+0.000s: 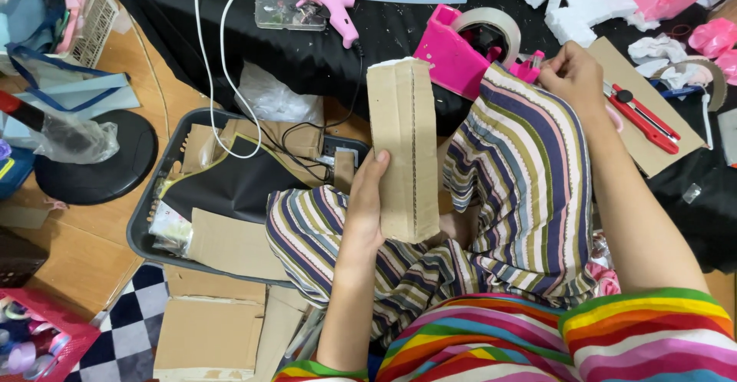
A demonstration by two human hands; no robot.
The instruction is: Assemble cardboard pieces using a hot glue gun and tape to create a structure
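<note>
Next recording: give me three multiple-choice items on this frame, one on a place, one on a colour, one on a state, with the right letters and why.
1. Where is the tape dispenser?
A. on the black cloth past the raised knee
B. in the dark tray
C. on the checkered mat

2. What colour is the glue gun?
A. blue
B. pink
C. green

3. How is the folded cardboard piece held?
A. lying flat on the floor
B. upright in the left hand
C. pinched between both hands

Answers: 1 A, it sits on the cloth beside the right hand. 2 B, its body is pink. 3 B, only the left hand's fingers grip its lower edge; the right hand is at the dispenser.
</note>
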